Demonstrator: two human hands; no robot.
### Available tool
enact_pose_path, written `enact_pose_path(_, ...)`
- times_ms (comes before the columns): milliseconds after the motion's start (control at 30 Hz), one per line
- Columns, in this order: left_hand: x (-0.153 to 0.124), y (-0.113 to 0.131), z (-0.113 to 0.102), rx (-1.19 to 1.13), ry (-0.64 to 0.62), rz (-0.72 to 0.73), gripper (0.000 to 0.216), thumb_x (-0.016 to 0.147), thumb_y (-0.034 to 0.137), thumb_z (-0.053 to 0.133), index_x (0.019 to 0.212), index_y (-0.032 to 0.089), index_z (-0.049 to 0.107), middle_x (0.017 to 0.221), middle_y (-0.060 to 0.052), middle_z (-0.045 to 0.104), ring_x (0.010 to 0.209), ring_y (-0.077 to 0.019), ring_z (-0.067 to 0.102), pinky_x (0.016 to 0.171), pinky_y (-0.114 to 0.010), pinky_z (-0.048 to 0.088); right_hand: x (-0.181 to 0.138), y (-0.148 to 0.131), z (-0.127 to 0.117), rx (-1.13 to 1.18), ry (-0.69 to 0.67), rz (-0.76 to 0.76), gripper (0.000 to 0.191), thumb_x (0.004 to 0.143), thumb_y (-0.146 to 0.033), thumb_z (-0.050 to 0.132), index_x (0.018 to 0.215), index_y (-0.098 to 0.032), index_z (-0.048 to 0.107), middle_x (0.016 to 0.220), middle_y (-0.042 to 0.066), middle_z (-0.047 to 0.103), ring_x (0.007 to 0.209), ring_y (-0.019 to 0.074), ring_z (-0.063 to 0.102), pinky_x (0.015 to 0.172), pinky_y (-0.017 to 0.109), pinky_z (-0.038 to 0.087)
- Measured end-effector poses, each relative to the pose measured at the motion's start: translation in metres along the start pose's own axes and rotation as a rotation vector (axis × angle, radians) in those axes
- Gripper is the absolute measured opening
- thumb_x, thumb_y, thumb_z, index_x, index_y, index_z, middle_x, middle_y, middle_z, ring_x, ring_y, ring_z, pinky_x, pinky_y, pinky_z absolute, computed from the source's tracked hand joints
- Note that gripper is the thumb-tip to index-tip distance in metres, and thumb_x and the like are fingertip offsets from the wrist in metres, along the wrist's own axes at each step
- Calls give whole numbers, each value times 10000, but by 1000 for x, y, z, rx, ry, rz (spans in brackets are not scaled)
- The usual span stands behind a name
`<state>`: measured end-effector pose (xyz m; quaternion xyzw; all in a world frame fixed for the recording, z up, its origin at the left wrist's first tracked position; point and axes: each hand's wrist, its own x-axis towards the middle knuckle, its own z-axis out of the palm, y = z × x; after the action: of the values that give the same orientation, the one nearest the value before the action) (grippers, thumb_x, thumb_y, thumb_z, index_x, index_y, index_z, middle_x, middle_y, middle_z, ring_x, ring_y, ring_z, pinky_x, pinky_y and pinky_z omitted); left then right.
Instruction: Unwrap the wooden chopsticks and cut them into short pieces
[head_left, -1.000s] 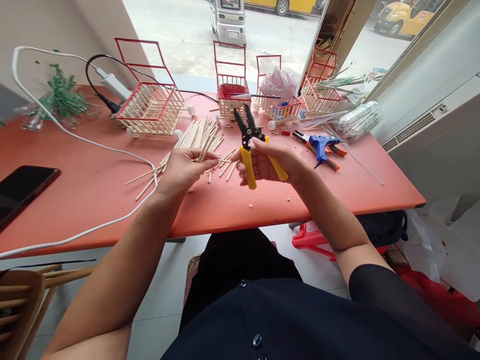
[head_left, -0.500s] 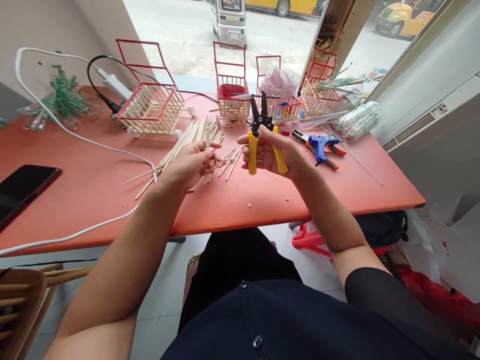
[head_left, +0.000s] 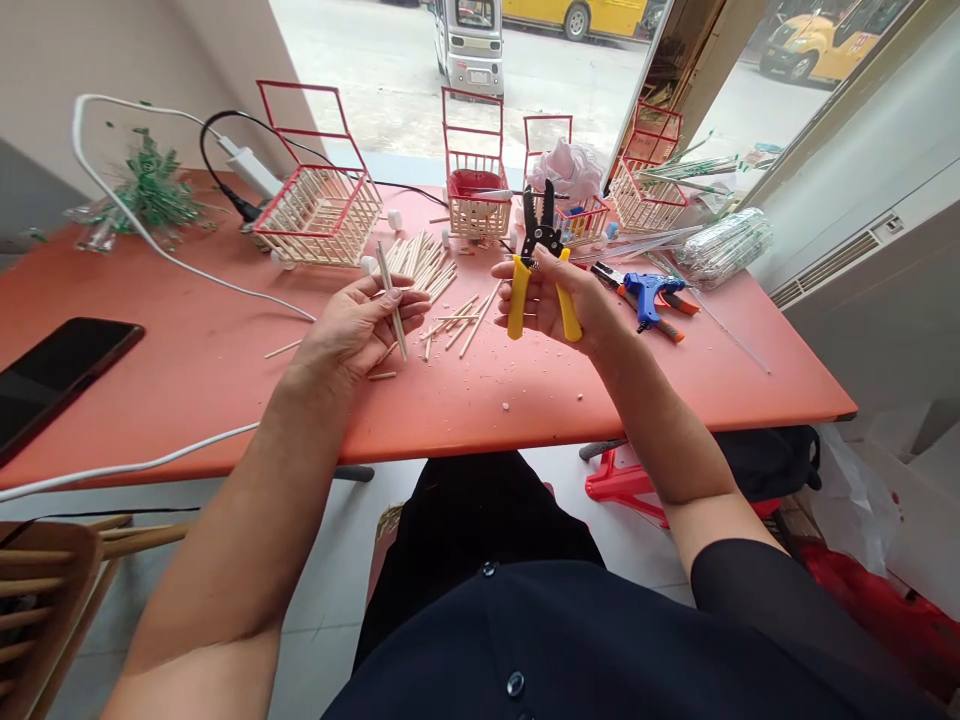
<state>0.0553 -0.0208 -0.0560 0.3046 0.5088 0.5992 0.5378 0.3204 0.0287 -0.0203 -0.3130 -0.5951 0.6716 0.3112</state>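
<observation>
The left hand (head_left: 367, 322) pinched wooden dowels (head_left: 399, 328) between thumb and fingers above the salmon-red table (head_left: 637, 395); the right hand (head_left: 585, 300), fingers loosely curled, held yellow-handled wire strippers (head_left: 541, 237), jaws parted; loose sticks (head_left: 481, 320) lay between the hands, beside a stick pile (head_left: 425, 265).
</observation>
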Motion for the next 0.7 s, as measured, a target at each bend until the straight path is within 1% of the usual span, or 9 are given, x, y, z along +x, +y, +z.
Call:
enact_pose_path(100,-1,-8,0,-12,-34,31,105,947,58,738,958,160,718,863,-46,823,809,-147,817,835,-266,654,4,2,-5,-11,2,-1,800,1025,-874,469,1281,-170,750,943,101,736,979,236,732,932,405,642)
enact_pose_path(233,0,-11,-3,-45,-56,38,131,952,26,694,974,155,707,862,-51,845,833,-164,841,830,-287,667,7,3,-9,20,33,-14,786,1027,-866,473,1257,-168,750,920,93,731,954,231,732,922,404,641)
enact_pose_path(300,1,-12,-5,-62,-64,63,139,935,56,752,967,171,680,874,-43,850,873,-178,854,873,-315,674,6,2,-9,25,52,-23,780,1030,-860,474,1262,-167,747,925,95,731,959,235,733,920,407,639)
enact_pose_path(433,3,-15,-7,-95,-112,161,286,886,185,896,929,201,613,947,-47,865,980,-211,864,973,-372,670,5,-2,-8,0,88,-42,766,1025,-851,494,1286,-173,738,920,93,726,950,239,731,909,415,635)
enact_pose_path(500,3,-15,-7,-112,-123,203,315,866,222,924,911,199,613,987,-57,867,1001,-216,860,963,-360,670,5,-3,-9,-11,95,-47,768,1024,-853,494,1292,-175,737,915,93,729,939,238,729,901,416,634)
enact_pose_path(600,3,-15,-5,-103,-119,236,293,843,245,937,898,188,655,1028,-53,852,1028,-215,850,925,-334,672,5,-2,-10,9,94,-40,759,1025,-845,506,1288,-174,744,917,98,742,929,238,727,896,412,634)
enact_pose_path(667,4,-14,-4,-85,-104,248,287,820,257,951,891,181,684,979,-30,816,988,-203,840,910,-334,676,5,-2,-11,59,98,-33,727,1028,-825,533,1277,-177,749,918,93,750,916,231,727,902,408,638)
enact_pose_path(700,5,-13,-4,-79,-92,250,282,809,256,955,891,177,697,933,-16,789,937,-189,829,897,-332,677,5,-2,-12,87,104,-28,706,1032,-813,546,1266,-180,751,913,88,752,904,226,726,902,405,640)
